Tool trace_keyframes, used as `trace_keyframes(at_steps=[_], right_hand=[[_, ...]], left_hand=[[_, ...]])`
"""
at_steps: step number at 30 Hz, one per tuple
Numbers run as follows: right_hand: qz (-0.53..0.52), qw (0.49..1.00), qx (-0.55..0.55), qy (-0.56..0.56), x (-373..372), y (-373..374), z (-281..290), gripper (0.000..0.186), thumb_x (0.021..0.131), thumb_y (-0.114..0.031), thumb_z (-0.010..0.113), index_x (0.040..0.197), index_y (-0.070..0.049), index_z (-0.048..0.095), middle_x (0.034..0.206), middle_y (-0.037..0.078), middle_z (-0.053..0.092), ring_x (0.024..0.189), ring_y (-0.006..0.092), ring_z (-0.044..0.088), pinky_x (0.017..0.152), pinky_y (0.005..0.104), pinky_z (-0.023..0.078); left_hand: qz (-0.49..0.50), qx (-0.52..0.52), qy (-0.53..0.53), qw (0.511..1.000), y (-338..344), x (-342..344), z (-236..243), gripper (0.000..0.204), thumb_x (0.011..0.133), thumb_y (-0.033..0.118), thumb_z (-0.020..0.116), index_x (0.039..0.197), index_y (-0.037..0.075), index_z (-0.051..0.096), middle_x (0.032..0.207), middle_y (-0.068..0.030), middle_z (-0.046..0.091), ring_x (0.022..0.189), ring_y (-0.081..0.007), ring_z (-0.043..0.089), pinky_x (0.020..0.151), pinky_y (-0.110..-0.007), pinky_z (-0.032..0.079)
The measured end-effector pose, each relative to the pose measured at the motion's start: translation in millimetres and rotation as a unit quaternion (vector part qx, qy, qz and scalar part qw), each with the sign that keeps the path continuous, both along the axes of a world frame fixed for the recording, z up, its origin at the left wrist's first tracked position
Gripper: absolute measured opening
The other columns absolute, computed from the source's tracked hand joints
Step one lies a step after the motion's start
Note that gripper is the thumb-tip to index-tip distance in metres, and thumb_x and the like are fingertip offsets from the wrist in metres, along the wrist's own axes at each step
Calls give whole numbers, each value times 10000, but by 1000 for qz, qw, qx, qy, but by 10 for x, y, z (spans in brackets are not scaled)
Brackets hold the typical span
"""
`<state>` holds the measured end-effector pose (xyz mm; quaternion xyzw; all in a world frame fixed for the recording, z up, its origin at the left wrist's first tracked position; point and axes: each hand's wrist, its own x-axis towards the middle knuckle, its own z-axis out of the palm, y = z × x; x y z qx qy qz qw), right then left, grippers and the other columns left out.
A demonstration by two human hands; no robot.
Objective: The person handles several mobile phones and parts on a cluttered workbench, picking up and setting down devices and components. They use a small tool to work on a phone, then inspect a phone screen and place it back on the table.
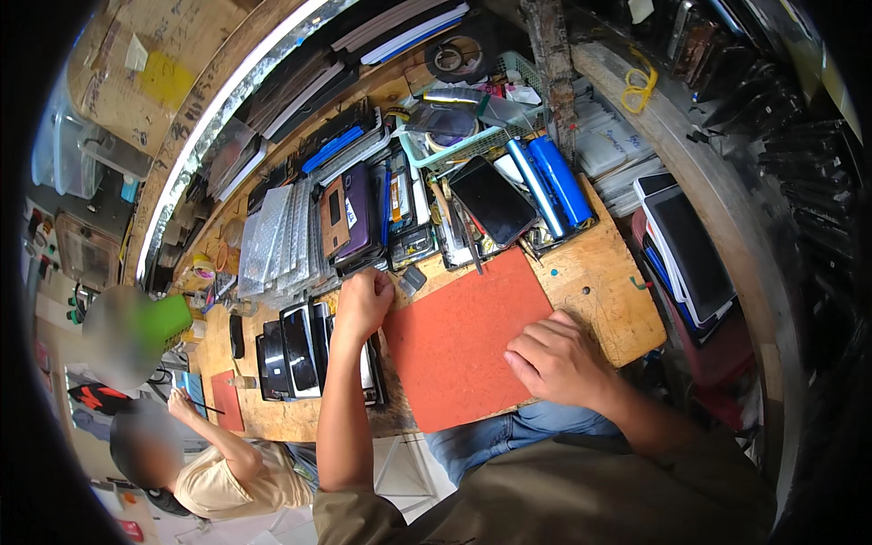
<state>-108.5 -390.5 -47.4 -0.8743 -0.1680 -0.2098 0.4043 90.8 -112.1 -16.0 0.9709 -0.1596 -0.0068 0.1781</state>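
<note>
My left hand [365,297] is closed in a fist at the left edge of an orange-red mat [459,336], near a stack of phones and screens. What its fingers hold, if anything, is hidden. Beside it lies a small dark flat piece [413,279] on a clear wrapper. Resting on the right part of the mat, my right hand [556,357] has its fingers curled in, and I see nothing in it. Past the mat's far edge a black phone [493,200] leans over metal tools, with tweezers [473,247] pointing toward the mat.
Bubble-wrap sleeves [279,241], a purple phone [361,211] and two blue cylinders [556,182] crowd the wooden bench [627,313]. A green basket [454,150] stands behind. Tablets [690,245] are stacked at right. Another person [241,477] works at left.
</note>
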Motion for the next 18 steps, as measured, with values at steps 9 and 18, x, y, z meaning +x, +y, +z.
trace_keyframes(at_steps=[9, 18], right_hand=[[0, 999, 18, -27, -6, -30, -83, 133, 899, -141, 722, 833, -75, 628, 808, 72, 633, 768, 262, 659, 780, 403, 478], [4, 1000, 14, -20, 2, -19, -60, 132, 901, -135, 720, 829, -78, 625, 814, 78, 643, 761, 266, 659, 780, 403, 484]], left_hand=[[-4, -37, 89, 995, -258, -52, 252, 125, 839, 87, 717, 844, -31, 679, 711, -103, 700, 651, -159, 654, 636, -345, 519], [-76, -93, 7, 993, -1155, 242, 535, 147, 946, 117, 658, 941, -21, 608, 767, -139, 659, 718, -239, 643, 688, -373, 508]])
